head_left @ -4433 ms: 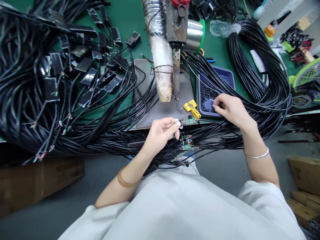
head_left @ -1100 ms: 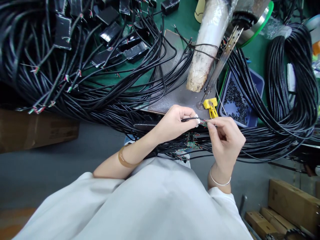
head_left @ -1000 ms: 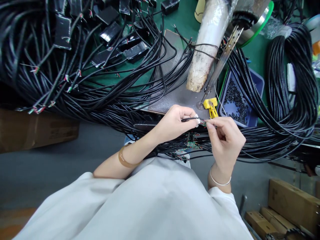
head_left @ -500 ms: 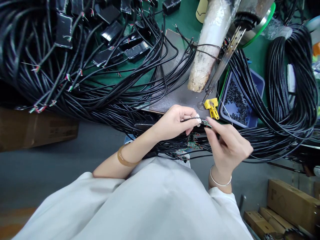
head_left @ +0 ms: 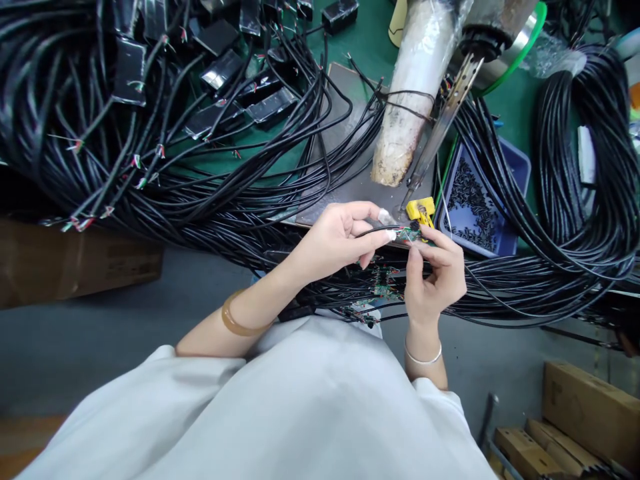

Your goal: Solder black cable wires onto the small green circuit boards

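Note:
My left hand [head_left: 337, 239], with white covers on its fingertips, is closed on a black cable [head_left: 376, 229] near the end where its thin coloured wires come out. Those wires meet a small green circuit board [head_left: 411, 234]. Its right end is pinched between the thumb and fingers of my right hand [head_left: 436, 270]. Just beyond the board, a yellow clip [head_left: 421, 208] lies by the tip of a soldering iron [head_left: 440, 133], which slants down from above. Below my hands, more green circuit boards [head_left: 385, 283] hang on black cables.
A thick white tube [head_left: 407, 100] comes down beside the iron over a grey board [head_left: 336, 190]. To the right are a purple tray [head_left: 517, 175] of small black pieces and a large cable coil [head_left: 555, 133]. Black cables with wrapped blocks [head_left: 131, 70] crowd the left.
My right hand has moved left and turned, its fingers now at the board's right end. More of the board shows between my hands. My left hand has shifted slightly left.

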### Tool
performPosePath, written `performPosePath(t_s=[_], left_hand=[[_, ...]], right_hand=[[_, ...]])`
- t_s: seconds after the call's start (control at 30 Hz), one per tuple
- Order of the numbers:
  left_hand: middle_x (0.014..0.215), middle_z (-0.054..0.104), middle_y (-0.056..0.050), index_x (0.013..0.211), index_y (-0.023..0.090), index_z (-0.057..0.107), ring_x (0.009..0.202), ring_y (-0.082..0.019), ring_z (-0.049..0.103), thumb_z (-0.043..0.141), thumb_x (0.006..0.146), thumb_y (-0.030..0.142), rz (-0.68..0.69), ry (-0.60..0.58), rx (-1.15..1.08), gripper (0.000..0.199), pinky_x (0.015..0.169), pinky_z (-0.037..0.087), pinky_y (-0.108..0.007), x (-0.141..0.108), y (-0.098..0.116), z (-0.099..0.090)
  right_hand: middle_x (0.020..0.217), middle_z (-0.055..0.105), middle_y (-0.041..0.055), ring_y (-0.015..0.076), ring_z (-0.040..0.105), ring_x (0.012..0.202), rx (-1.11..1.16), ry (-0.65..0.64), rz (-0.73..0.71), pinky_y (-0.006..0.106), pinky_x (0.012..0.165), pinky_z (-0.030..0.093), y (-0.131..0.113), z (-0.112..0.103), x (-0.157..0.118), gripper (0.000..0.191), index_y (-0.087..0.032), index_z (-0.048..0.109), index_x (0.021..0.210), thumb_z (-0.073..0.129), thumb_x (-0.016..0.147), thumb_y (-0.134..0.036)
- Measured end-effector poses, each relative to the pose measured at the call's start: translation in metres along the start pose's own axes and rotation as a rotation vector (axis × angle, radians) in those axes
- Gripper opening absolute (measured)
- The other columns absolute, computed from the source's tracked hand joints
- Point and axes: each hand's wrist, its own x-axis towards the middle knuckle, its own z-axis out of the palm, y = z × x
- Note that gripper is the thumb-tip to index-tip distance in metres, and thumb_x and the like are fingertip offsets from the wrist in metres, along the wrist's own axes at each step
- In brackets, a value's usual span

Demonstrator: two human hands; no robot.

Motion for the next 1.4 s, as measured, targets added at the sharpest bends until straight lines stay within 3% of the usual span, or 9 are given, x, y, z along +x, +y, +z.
performPosePath(t_s=[0.17,0.3,0.57,0.9,1.4], left_hand=[[0.067,0.066,0.000,0.086,0.013,0.071,0.053,-0.006,0.054,0.068,0.086,0.025,0.153,0.130,0.085,0.013,0.051,0.044,-0.017,0.007,-0.002,0.003],[0.079,0.071,-0.003,0.081,0.012,0.070,0.071,-0.011,0.064,0.065,0.086,0.024,0.202,0.167,0.169,0.014,0.069,0.052,-0.021,0.011,0.002,0.005],[0.072,0.068,-0.002,0.077,0.012,0.070,0.067,-0.012,0.060,0.061,0.088,0.022,0.289,0.279,0.468,0.018,0.065,0.049,-0.022,0.011,0.006,0.006],[0.072,0.067,0.000,0.078,0.012,0.069,0.067,-0.010,0.056,0.061,0.088,0.020,0.367,0.303,0.548,0.016,0.067,0.046,-0.021,0.005,0.012,0.008],[0.062,0.055,0.002,0.069,0.013,0.063,0.059,-0.009,0.046,0.059,0.086,0.020,0.220,0.224,0.478,0.019,0.056,0.037,-0.021,0.008,0.011,0.009]], right_hand=[[0.112,0.075,0.0036,0.0156,0.074,0.099,-0.150,-0.011,-0.171,0.029,0.088,0.063,0.003,0.002,0.012,0.023,-0.022,0.063,0.101,0.069,0.084,-0.008],[0.110,0.076,0.0054,0.0153,0.074,0.097,-0.156,-0.046,-0.187,0.027,0.089,0.062,0.000,0.001,0.020,0.022,-0.020,0.064,0.095,0.071,0.081,-0.005],[0.105,0.076,0.0031,0.0147,0.073,0.094,-0.164,-0.063,-0.152,0.028,0.083,0.062,-0.003,0.002,0.027,0.018,-0.022,0.064,0.091,0.071,0.082,-0.008],[0.101,0.075,0.0015,0.0131,0.072,0.088,-0.194,-0.030,-0.109,0.024,0.075,0.060,-0.012,0.002,0.032,0.019,-0.022,0.067,0.091,0.075,0.079,-0.009],[0.103,0.076,0.0031,0.0122,0.073,0.090,-0.251,-0.043,-0.132,0.022,0.079,0.060,-0.011,0.000,0.022,0.017,-0.020,0.062,0.091,0.073,0.081,-0.010]])
